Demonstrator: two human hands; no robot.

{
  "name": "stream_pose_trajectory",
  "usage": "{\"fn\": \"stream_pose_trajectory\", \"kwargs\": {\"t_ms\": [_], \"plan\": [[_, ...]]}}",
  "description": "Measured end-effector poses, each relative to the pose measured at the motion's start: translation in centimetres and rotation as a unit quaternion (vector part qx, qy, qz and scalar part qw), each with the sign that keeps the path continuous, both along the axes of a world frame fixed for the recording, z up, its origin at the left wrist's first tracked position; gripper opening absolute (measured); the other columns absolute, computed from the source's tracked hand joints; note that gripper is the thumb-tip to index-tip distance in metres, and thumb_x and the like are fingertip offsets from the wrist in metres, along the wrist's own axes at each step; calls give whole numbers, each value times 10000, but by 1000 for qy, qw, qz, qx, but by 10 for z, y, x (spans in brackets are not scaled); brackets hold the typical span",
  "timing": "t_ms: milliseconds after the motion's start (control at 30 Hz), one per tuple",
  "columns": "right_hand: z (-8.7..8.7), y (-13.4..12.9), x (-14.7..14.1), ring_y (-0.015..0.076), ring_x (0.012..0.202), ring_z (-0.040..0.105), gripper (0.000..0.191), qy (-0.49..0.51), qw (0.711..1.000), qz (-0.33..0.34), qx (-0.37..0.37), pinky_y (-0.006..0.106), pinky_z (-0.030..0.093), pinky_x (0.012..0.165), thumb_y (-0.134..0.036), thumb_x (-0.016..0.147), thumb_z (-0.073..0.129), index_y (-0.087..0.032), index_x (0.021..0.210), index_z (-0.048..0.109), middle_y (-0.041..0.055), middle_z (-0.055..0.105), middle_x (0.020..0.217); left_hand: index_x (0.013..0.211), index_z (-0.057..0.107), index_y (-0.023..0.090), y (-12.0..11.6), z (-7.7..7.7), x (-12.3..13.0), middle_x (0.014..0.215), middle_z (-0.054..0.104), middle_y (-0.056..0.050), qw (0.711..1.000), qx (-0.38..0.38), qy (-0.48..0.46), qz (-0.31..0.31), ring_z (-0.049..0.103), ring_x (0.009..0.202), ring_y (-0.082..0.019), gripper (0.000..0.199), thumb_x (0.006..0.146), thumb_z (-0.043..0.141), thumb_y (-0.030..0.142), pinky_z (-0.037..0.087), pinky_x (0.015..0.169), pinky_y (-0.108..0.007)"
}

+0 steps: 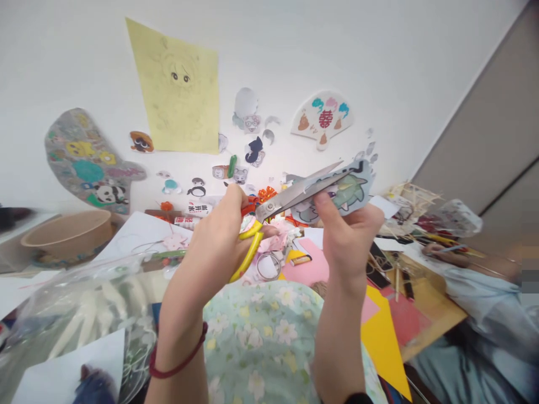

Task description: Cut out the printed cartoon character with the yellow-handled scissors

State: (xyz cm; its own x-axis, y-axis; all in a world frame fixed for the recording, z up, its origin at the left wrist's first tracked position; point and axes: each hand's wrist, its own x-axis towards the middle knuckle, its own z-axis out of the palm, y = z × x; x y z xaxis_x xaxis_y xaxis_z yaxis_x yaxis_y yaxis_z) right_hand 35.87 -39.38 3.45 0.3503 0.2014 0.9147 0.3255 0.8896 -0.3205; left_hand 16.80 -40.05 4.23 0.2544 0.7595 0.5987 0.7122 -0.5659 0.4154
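The left hand [217, 238] grips the scissors [290, 197], their blades parted just beside the right hand's [346, 238] thumb. That hand pinches the drawn paper cutout [349, 193] above its fingers. A slip could nick the thumb; flexing paper could send the cut into the drawing.

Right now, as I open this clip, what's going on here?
A person's left hand holds metal-bladed scissors with yellow and red handles, the blades parted. Their right hand grips a pale blue-grey paper cutout with a green cartoon drawing. The blades overlap the cutout in this view; whether they are biting into it is unclear. Beyond is a white wall bearing other cutouts. At far right, another person's hand holds something slender and pale blue.
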Motion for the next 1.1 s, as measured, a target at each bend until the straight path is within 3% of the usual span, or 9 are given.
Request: {"fn": "stream_pose_trajectory", "kwargs": {"t_ms": [200,300,567,700,833,1100], "plan": [[1,-2,-7,93,571,547,185,16,999,-26,29,247,507,599,-183,804,751,-204,633,685,-54,566,569,900,284,260,-1,0,3,762,577,17,1000,-4,-4,8,536,627,-184,417,891,553,579,393,584,-292],[2,-2,-11,102,599,572,150,26,998,-41,48,250,510,600,-154,799,741,-202,663,697,-47,625,608,889,269,262,-2,0,4,707,540,32,1000,-5,-7,14,496,588,-177,399,898,543,553,383,569,-289],[1,0,-18,125,635,659,87,38,988,-124,81,267,555,662,-137,779,756,-203,724,741,-36,724,664,914,284,262,-2,0,6,715,550,37,1000,-6,-15,-4,517,575,-166,317,913,524,469,374,547,-273],[-2,2,-20,134,634,683,73,50,986,-133,87,271,567,649,-152,789,757,-193,730,745,-28,739,675,908,271,262,-3,-1,7,708,547,42,1000,1,-21,-12,528,576,-165,328,914,531,461,375,541,-269],[-3,3,-23,171,710,728,15,68,983,-144,90,330,611,731,-182,793,762,-179,808,763,1,776,766,917,271,263,-4,-1,9,698,533,49,1000,-1,-19,-19,539,573,-165,325,913,539,446,361,529,-266],[-1,5,-27,150,631,664,81,79,976,-159,123,377,620,756,-168,789,756,-187,728,706,-24,678,662,916,273,262,-6,0,13,700,503,51,1000,-11,-19,-18,503,575,-157,315,929,529,446,333,534,-263]]}}
